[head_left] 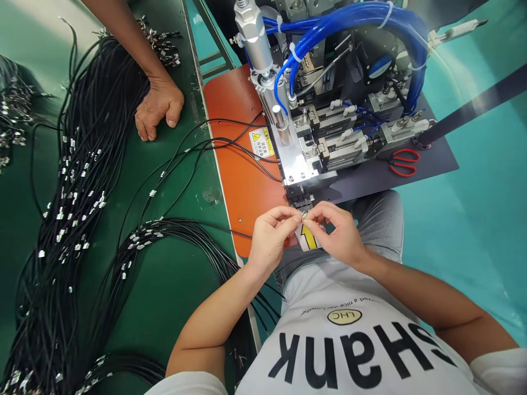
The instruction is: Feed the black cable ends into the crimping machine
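My left hand (269, 236) is closed in a pinch at the front of the machine. Between its thumb and forefinger are the thin, light-coloured wire ends (303, 215) of a black cable (236, 232), which runs in from the left behind that hand. My right hand (337, 230) pinches the same wire ends from the other side, fingertips almost touching the left ones. The fingers partly hide the wires. Just beyond my hands is the machine's small black fixture (299, 195), and below them shows a label with a yellow arrow (308, 237).
Bundles of black cables (94, 126) with silvery tags lie over the green table (197, 186). Another person's hand (160, 107) rests there. Several cables cross the orange plate (230, 186) to the machine (296, 156) with blue hoses (354, 19). Red-handled scissors (404, 162) lie right.
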Tool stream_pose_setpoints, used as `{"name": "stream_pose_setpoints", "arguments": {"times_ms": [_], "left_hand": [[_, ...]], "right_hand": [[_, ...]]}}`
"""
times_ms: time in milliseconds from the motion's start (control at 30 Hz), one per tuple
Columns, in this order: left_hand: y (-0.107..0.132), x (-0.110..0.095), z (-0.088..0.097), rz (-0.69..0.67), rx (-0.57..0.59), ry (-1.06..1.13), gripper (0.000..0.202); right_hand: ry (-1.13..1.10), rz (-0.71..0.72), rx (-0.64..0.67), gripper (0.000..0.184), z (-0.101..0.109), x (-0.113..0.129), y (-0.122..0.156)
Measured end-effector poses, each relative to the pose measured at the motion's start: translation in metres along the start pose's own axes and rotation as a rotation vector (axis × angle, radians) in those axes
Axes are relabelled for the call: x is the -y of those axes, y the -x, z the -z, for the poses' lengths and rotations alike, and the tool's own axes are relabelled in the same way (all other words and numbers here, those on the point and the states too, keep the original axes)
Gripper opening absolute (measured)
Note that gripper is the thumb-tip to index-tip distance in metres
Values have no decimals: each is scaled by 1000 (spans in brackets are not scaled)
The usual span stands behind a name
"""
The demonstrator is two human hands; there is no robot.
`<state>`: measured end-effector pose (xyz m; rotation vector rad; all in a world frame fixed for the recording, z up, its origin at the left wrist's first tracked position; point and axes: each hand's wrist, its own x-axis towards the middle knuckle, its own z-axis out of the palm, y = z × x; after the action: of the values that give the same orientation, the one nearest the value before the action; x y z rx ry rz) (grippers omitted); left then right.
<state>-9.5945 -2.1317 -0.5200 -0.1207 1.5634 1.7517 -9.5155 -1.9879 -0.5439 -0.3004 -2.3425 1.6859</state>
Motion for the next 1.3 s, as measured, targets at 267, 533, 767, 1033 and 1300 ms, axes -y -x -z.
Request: {"name": "stream_pose_setpoints", "arguments": {"times_ms": [267,533,767,1033,1300], "left_hand": [[2,-1,1,14,2,2,24],[3,2,1,-40,-8,-95,25],[3,3,-1,-106,-25,-127,22],[3,4,-3,-110,-9,-47,21],[1,4,2,-62,19,-14,21]], "right_hand": [[-66,-7,4,3,11,7,-11],[-136,-70,-8,7,3,4,-8],[-215,-120,-32,9,-2,1,-5],[-203,-118,-72,7,-8,3,0],[-146,-94,-14,7,-4,1,-1]]}}
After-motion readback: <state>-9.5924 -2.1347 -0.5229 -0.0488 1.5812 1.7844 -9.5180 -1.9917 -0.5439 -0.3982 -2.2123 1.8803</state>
